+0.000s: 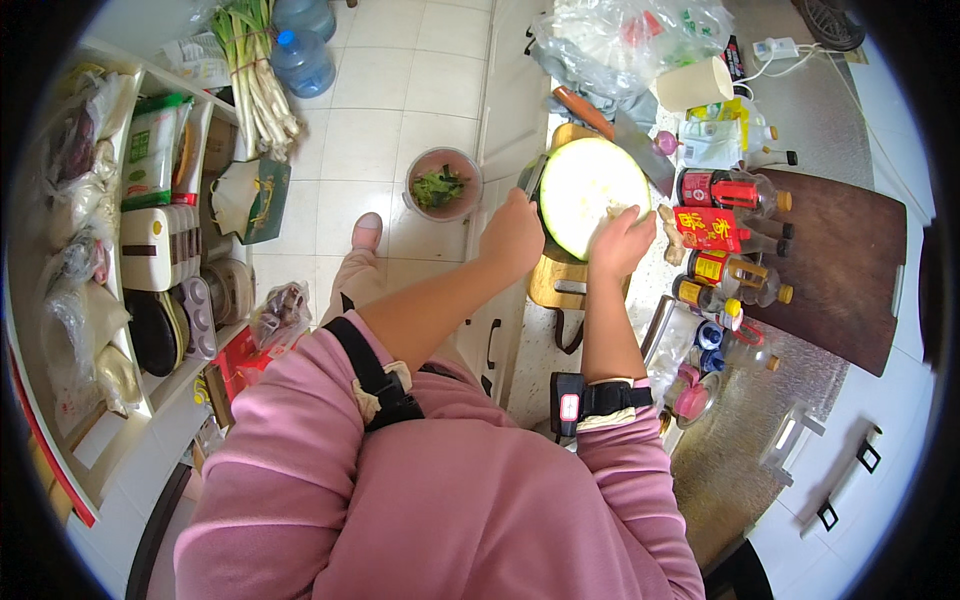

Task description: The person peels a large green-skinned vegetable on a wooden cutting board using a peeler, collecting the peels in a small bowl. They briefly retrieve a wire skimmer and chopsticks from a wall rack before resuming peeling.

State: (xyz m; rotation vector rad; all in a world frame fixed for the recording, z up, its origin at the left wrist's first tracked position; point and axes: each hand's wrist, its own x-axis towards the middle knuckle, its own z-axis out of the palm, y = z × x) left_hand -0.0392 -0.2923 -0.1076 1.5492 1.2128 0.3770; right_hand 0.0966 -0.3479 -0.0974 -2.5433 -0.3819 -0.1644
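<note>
A large cut piece of winter melon (pixel 592 191) stands on a wooden cutting board (pixel 547 283), its pale cut face up and its dark green rind showing at the left. My left hand (pixel 512 234) is closed around what looks like a peeler (pixel 534 177), its metal part against the rind. The grip itself is hidden in my fist. My right hand (pixel 624 241) holds the melon's near right side, thumb and fingers at the rim of the cut face. Beyond the melon lies a cleaver (pixel 643 154) with a wooden handle.
Ginger (pixel 672 236), a shallot (pixel 664 142) and several sauce bottles (pixel 724 191) line the counter's right side. A dark board (pixel 840 262) lies behind them. Plastic bags (pixel 630 45) cover the far end. On the floor, a bin (pixel 443 184) holds green scraps; shelves (pixel 165 247) stand left.
</note>
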